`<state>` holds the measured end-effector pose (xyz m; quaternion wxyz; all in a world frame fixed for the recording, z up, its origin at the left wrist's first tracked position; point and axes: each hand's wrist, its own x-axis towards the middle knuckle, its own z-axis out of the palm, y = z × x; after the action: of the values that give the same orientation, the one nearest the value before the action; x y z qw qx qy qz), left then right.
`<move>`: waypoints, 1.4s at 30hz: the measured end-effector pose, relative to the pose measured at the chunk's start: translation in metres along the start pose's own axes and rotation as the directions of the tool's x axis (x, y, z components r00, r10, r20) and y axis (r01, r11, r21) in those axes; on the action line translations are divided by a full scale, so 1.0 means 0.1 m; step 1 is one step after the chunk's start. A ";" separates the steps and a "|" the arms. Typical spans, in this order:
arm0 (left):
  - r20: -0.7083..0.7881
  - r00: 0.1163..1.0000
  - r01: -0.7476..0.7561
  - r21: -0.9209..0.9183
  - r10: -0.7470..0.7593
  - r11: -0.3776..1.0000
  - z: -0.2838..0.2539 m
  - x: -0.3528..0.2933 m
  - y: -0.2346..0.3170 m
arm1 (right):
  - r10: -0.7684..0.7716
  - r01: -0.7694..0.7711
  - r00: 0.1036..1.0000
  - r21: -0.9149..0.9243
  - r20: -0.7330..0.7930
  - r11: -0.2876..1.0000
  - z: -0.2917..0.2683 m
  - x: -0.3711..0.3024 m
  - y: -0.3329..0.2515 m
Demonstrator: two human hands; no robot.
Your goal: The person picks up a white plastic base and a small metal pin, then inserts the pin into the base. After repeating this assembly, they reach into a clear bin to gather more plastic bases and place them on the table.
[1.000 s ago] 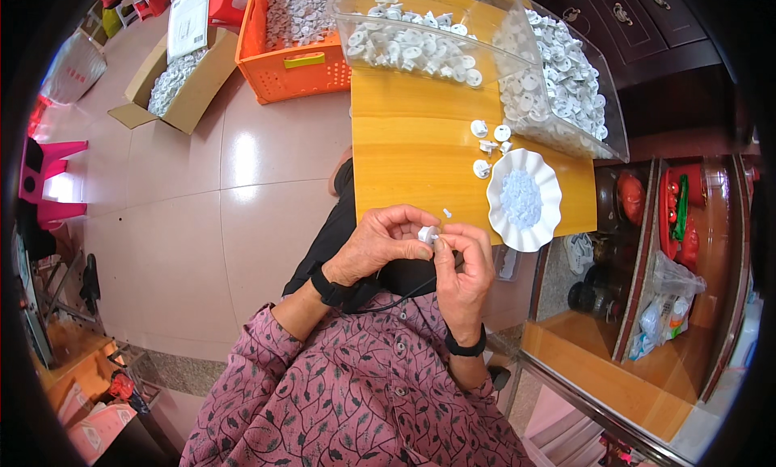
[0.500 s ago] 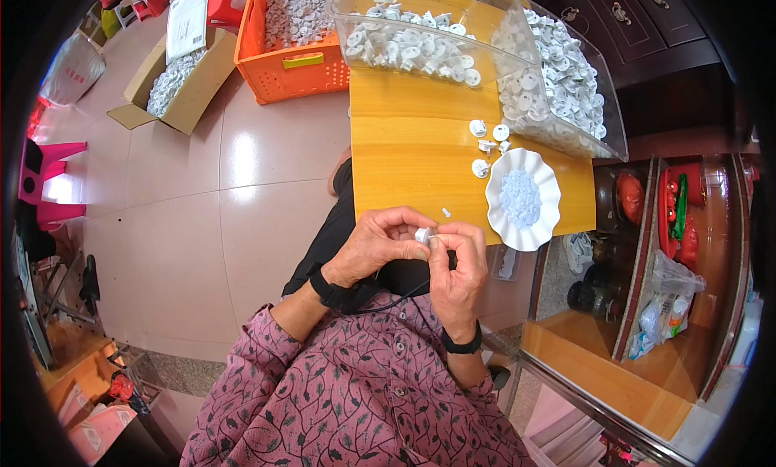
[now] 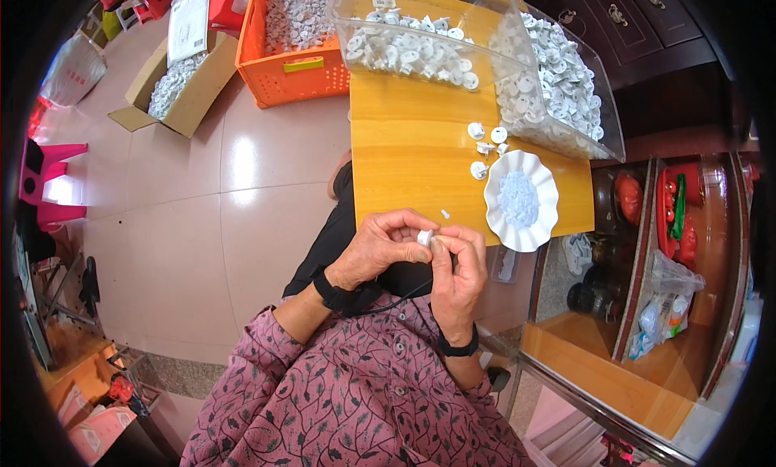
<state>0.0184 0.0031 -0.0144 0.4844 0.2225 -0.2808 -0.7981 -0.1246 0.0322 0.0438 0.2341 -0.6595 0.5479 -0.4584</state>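
Working just off the near edge of the tabletop [image 3: 404, 152], over your lap. Open wood between that edge and the loose white caps [image 3: 487, 142]; one tiny white bit [image 3: 444, 214] lies alone there. White scalloped dish [image 3: 521, 200] sits at the right near corner, overhanging slightly. Clear bin [image 3: 566, 87] of caps blocks the far right side. Floor on your left is free up to the orange crate [image 3: 295, 43] and cardboard box [image 3: 174, 83]. Your left hand [image 3: 380, 245] and right hand [image 3: 457, 269] meet, fingertips pinched together on one small white cap [image 3: 424, 237], both hands closed around it.
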 end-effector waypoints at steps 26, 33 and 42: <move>-0.178 0.909 -0.283 0.401 0.377 0.871 -0.03 0.50 1.20 | 0.113 -0.113 0.994 0.011 -0.010 0.994 -0.11 -0.14 0.15; -0.226 0.827 -0.376 0.458 0.515 0.805 0.04 1.12 1.95 | 0.100 -0.100 0.995 -0.083 -0.002 0.992 -0.15 -0.26 0.35; -0.236 0.807 -0.388 0.480 0.542 0.787 0.08 1.23 1.75 | 0.003 -0.021 0.996 -0.196 -0.093 0.980 -0.12 -0.04 0.46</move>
<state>0.0741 -0.1709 0.0978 0.6545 0.3838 -0.3939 -0.5189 -0.1582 0.0251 0.0101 0.1449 -0.6544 0.6046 -0.4304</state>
